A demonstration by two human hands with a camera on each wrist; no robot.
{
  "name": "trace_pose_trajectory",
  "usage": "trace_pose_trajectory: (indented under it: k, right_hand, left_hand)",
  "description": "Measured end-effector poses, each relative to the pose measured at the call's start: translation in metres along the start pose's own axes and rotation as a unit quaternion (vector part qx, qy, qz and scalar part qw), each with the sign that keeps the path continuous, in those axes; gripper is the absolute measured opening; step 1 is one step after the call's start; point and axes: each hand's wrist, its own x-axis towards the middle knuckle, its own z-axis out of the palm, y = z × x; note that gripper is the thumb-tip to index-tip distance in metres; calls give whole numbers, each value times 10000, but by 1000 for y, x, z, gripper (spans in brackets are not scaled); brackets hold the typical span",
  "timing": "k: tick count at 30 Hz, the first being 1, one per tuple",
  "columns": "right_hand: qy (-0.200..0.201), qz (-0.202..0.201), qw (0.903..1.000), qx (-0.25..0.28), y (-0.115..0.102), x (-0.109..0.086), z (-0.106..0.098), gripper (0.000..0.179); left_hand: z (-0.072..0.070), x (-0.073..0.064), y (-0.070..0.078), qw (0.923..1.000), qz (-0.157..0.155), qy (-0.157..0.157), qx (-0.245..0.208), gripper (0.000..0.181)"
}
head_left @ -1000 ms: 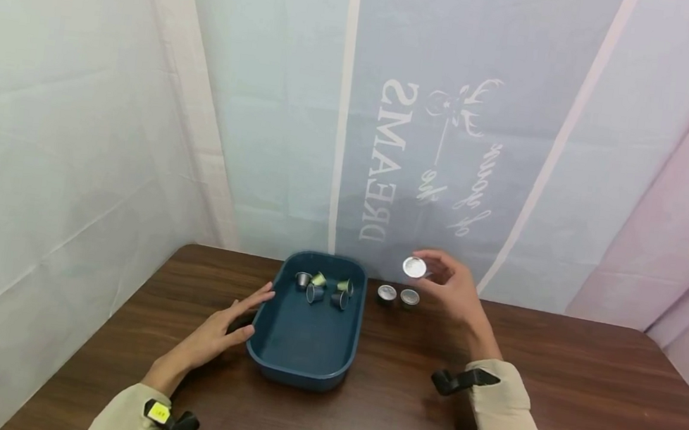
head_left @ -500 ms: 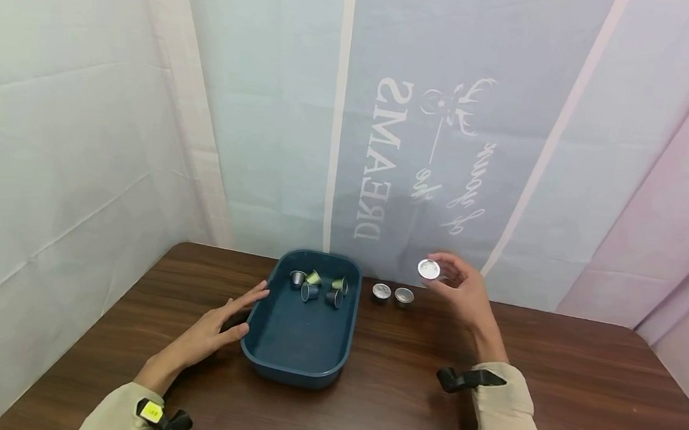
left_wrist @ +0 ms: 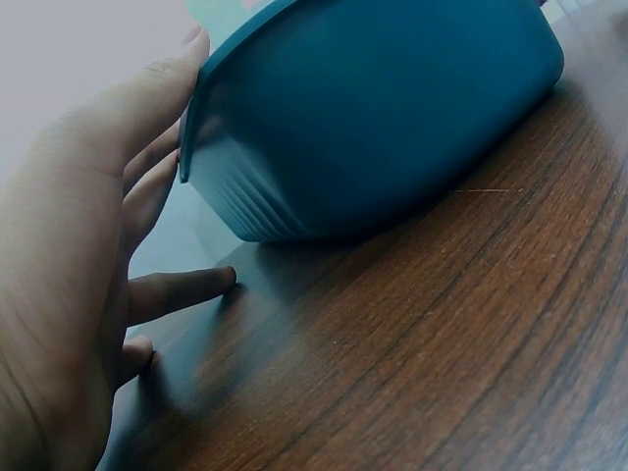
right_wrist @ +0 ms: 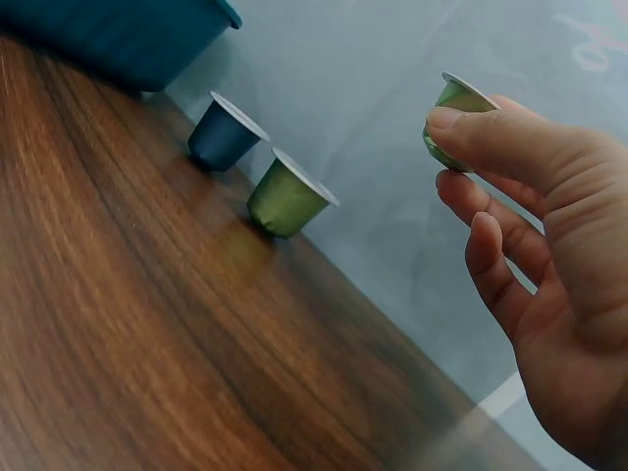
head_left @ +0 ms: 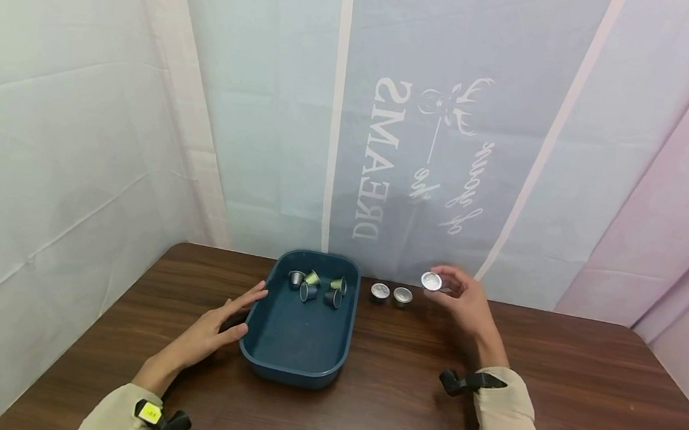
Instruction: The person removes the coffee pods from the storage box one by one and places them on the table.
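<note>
Fingers (right_wrist: 491,211) of the right hand (head_left: 464,305) pinch a tapered green metallic capsule (right_wrist: 459,98), probably light, dentable, best held beneath its silvery lid (head_left: 431,282); left hand (head_left: 210,331) straight-fingered.

The right hand (right_wrist: 559,216) pinches a green capsule (right_wrist: 461,96) before a greyish cloth (right_wrist: 392,265). On the wooden table (right_wrist: 128,294), a blue capsule (right_wrist: 222,138) and another green capsule (right_wrist: 285,202) stand side by side, near a teal box (right_wrist: 128,39).
</note>
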Motion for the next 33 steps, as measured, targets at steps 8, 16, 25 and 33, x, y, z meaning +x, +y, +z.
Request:
trace_pose_trajectory:
  k: [8, 16, 25, 33]
  right_hand:
    - [-183, 139, 9994, -276, 10, -4, 1, 38]
    - [-260, 164, 9979, -562, 40, -3, -2, 38]
    - [-268, 400, 9898, -1341, 55, -3, -2, 35]
    - [-339, 565, 9854, -1567, 58, -2, -1, 36]
  left_hand:
    - [0, 0, -1, 10000, -20, 22, -13, 58]
    - [0, 0, -1, 10000, -49, 46, 39, 59]
    - [1, 0, -2, 9999, -74, 56, 38, 59]
    - [0, 0, 0, 10000, 25, 32, 46, 58]
